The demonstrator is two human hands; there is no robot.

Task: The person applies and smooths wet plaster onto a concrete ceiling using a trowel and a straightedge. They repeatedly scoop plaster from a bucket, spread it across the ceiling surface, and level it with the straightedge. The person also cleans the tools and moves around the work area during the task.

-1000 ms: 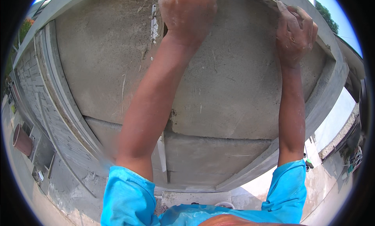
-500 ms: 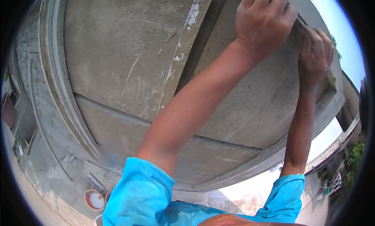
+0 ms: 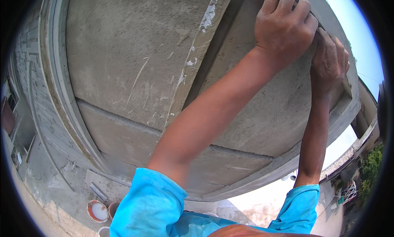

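Both my arms reach up to a grey cement-plastered wall (image 3: pixel 242 118). My left hand (image 3: pixel 287 30) is closed near the top, its fingers curled over what looks like a thin dark edge. Close beside it on the right, my right hand (image 3: pixel 329 64) is also closed, thumb and fingers bent at the same edge. The fingers and knuckles hide most of what they hold, so its kind does not show. Left of my left forearm, a long narrow strip (image 3: pixel 192 62) with flaking white patches runs slantwise over the wall, a dark recess alongside it.
A horizontal groove (image 3: pixel 242 151) crosses the wall lower down. At the left stands a moulded vertical border (image 3: pixel 55 73). On the ground at lower left are a bucket with whitish contents (image 3: pixel 98 211) and further containers. Greenery (image 3: pixel 371 167) shows at the right.
My left hand has shifted slightly down and right, closer to my right hand. My right hand has moved a little left and down. Both stay closed.
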